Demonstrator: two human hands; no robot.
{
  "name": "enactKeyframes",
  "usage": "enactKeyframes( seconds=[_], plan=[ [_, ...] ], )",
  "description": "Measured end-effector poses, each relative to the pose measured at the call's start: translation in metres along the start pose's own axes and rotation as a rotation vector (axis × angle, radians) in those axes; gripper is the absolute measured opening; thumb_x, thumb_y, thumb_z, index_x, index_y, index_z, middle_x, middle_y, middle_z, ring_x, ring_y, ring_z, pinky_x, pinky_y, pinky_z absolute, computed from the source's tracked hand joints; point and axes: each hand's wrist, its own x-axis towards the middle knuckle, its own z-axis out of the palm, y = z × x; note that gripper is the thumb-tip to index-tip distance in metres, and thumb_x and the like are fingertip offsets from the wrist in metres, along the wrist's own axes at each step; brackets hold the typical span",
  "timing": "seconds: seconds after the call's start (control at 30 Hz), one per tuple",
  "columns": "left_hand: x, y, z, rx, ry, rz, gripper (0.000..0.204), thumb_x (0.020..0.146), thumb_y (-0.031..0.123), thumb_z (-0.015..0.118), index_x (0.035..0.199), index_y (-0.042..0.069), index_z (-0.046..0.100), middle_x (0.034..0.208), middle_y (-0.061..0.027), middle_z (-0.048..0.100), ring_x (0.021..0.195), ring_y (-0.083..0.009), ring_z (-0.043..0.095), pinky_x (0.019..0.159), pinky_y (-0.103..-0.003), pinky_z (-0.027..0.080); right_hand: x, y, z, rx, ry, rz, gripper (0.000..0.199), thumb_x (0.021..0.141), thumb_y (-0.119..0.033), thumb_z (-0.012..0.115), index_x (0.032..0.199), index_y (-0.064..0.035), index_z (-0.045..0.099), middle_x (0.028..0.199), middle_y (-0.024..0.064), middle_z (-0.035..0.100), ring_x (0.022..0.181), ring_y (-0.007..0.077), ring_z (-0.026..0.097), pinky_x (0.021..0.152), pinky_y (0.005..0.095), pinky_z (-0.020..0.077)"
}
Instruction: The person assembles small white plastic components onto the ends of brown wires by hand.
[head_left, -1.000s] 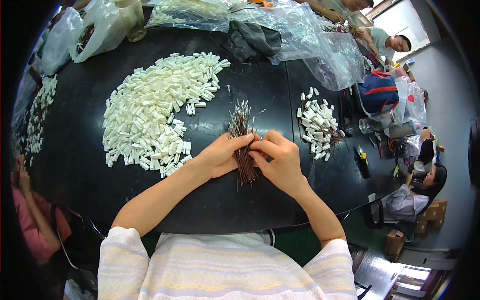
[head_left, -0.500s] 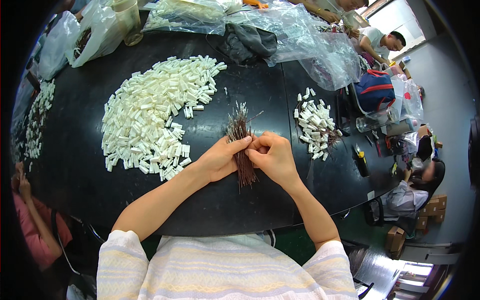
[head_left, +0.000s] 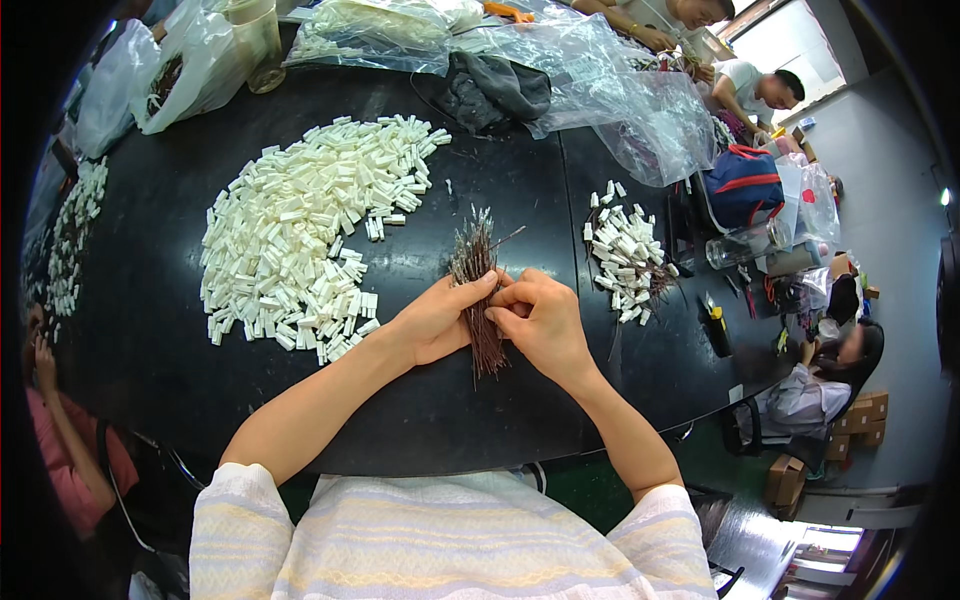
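Note:
In the middle, just above the black table, my left hand [head_left: 440,318] is wrapped round a bundle of thin brown wires [head_left: 487,348], its thumb lying across the front. The wires stand roughly upright, with frayed, silvery ends at the far side. One wire [head_left: 508,237] sticks out to the right near the top. My right hand [head_left: 543,322] is closed in a pinch against the right side of the bundle. How many wires its fingertips grip is hidden.
A large heap of small white connector housings [head_left: 310,220] covers the table's left part. A smaller pile of white pieces with brown wires [head_left: 628,255] lies right of my hands. Farther right are yellow-handled cutters [head_left: 716,318] and a blue-red bag [head_left: 745,185]. Several people sit around.
The view has shifted slightly. My right fingers have changed their pinch a little at the bundle's side, while my left hand keeps its hold.

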Motion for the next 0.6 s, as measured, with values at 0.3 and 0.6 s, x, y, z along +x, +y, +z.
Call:
enactKeyframes(
  seconds=[0.3,0.6],
  plan=[
    [-0.002,0.001,0.006,0.032,0.021,-0.014,0.024,0.094,0.021,0.044,0.110,0.004,0.051,0.101,-0.0076,0.058,0.089,-0.0160,0.059,0.077,-0.033,0.050,0.001,0.004,0.002,0.114,0.000,0.074,0.011,0.064,-0.004,0.065,0.066,0.0057,0.060,0.056,0.0056,0.047,0.052,0.0134,0.046,0.052,0.0295,0.0386],
    [-0.001,0.000,0.002,0.024,0.056,-0.005,0.023,0.094,0.020,0.044,0.110,0.004,0.049,0.099,-0.0089,0.058,0.088,-0.0173,0.060,0.077,-0.036,0.051,-0.001,-0.002,0.006,0.003,0.051,0.029,0.009,0.068,-0.002,0.064,0.068,0.0063,0.061,0.058,0.0059,0.048,0.052,0.0127,0.047,0.057,0.0283,0.0436]
  ],
)
